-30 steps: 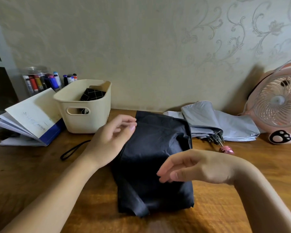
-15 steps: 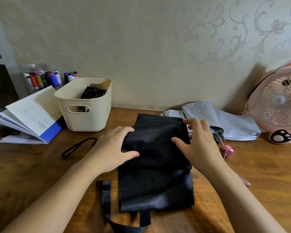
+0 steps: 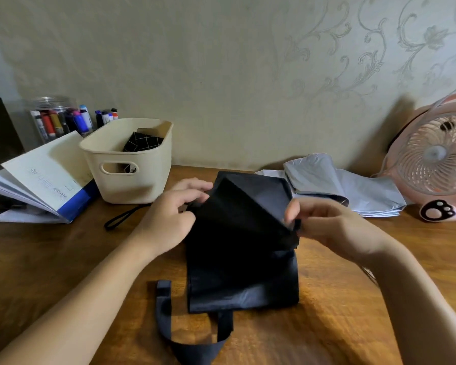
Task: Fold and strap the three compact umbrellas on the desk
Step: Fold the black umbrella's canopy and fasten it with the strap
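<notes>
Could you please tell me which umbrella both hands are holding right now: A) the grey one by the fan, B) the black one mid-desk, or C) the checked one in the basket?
B: the left hand and the right hand each pinch an edge of the black umbrella, while the grey umbrella lies untouched behind it.

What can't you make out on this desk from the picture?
Head view only:
1. black umbrella: handle and ribs hidden under its own folded fabric.
2. checked black item in the cream basket: mostly behind the basket wall, so whether it is an umbrella is unclear.
3. pink fan: cut off by the right edge.
4. booklet: print too small to read.
5. grey umbrella: near end hidden behind the right hand.
</notes>
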